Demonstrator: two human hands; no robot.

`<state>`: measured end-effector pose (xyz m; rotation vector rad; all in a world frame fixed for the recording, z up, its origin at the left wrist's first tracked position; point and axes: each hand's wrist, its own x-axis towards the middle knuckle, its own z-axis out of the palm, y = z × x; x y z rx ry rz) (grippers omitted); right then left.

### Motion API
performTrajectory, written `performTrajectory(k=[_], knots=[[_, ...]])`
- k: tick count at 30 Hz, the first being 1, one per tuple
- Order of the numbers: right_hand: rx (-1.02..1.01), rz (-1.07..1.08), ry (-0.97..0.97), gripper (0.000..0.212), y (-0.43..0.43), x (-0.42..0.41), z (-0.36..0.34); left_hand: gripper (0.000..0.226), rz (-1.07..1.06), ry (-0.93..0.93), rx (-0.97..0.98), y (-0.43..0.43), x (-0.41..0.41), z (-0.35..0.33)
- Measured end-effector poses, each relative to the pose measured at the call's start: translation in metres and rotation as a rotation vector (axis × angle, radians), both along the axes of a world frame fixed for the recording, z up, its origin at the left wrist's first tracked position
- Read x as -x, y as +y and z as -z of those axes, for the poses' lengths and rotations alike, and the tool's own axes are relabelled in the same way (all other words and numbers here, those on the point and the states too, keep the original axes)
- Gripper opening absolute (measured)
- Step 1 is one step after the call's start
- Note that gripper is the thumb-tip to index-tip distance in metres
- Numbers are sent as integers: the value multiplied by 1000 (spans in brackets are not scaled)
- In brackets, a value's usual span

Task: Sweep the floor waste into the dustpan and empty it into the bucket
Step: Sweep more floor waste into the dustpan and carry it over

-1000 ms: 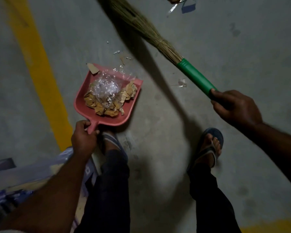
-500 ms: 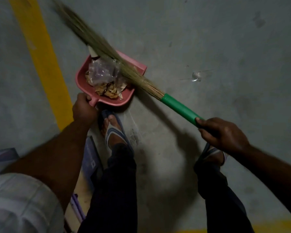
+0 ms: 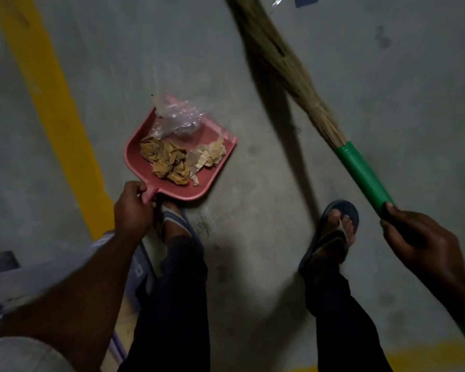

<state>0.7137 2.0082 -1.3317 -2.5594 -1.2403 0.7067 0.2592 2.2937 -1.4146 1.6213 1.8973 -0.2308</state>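
A pink dustpan (image 3: 212,181) rests on the grey floor in front of my left foot. It holds crumpled brown paper (image 3: 164,159), pale torn scraps (image 3: 207,157) and a clear plastic wrapper (image 3: 177,119) at its front lip. My left hand (image 3: 133,210) grips the dustpan's short handle. My right hand (image 3: 419,237) is closed around the green handle (image 3: 365,175) of a grass broom. The broom's bristles (image 3: 277,55) reach up and away to the right of the dustpan, apart from it. No bucket is in sight.
A wide yellow line (image 3: 54,108) runs along the floor at the left. Another yellow strip (image 3: 424,353) shows at the bottom right. Small litter (image 3: 304,0) lies at the top edge. A pale blue bag or sheet (image 3: 38,280) lies at the lower left. My feet wear sandals (image 3: 333,232).
The broom swept across the dustpan half a second ago and has now swung back to the right, clear of it. The waste in the pan has shifted and spread.
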Motion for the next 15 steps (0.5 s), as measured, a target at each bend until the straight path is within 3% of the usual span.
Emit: performTrajectory(k=[8,12,15], knots=[[48,-129,21,47,-51,6,21,22,75,19,71,-52,-59,13],[-37,-218,53,42,-51,13,32,37,175,199,73,-60,-65,35],[-54,-144,27,40,-71,15,19,38,172,211,80,-62,-69,34]])
